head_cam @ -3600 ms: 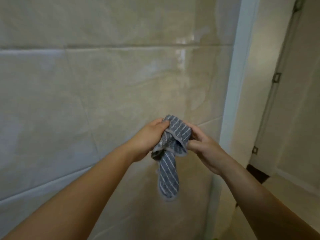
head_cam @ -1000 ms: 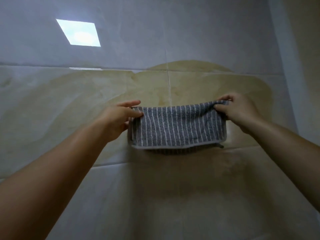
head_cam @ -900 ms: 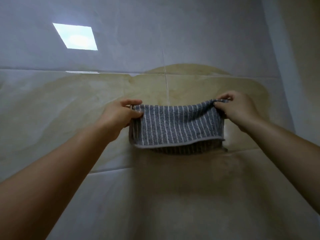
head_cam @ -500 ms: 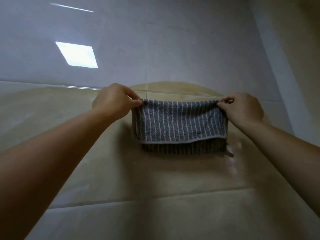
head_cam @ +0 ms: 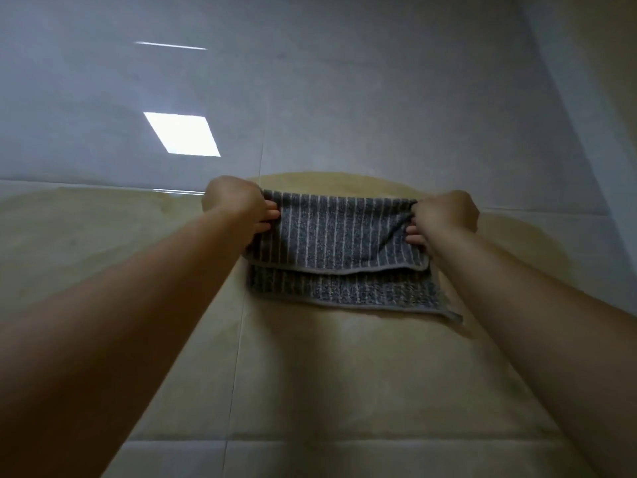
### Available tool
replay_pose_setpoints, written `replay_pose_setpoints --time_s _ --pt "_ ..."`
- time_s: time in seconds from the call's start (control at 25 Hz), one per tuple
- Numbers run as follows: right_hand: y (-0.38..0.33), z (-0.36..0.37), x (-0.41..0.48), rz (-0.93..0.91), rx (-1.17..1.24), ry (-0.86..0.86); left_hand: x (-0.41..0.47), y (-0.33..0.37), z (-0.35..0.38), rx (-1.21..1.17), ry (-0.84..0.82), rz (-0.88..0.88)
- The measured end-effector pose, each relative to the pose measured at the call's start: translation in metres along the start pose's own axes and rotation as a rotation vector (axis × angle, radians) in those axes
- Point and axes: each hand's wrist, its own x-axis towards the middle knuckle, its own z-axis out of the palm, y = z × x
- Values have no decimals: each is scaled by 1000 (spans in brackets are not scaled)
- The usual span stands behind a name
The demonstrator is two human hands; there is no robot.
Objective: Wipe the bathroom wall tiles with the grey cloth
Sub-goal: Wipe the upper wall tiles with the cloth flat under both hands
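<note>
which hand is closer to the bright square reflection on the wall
Left. The left hand grips the grey cloth's left end just below and right of the bright reflection; the right hand grips the opposite end, farther right.

We see a bright four-sided glare (head_cam: 182,134) high on the wall (head_cam: 379,81), towards its upper left, white and sharp-edged, skewed like a slanted square. Above it, well apart, lies a thin streak (head_cam: 171,46) of the same white light, nearly level. Along the wall's right edge a pale strip (head_cam: 565,98) runs slantwise down from the top, and beyond it, in the top right corner, we make out a dim beige surface (head_cam: 613,46).
</note>
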Motion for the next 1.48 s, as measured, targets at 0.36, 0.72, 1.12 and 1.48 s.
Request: replay_pose_setpoints --time_s 0.36,0.72,1.12,1.48 --pt "60 34 -69 -783 -667 28 -14 -79 9 1300 99 837" --pt "14 44 -24 -554 -792 -10 35 -39 33 1350 -16 810" --pt "50 50 -63 -921 -842 20 4 -83 9 1338 38 886" --pt "3 92 -63 -1040 -785 -70 39 -59 -14 1293 80 835"
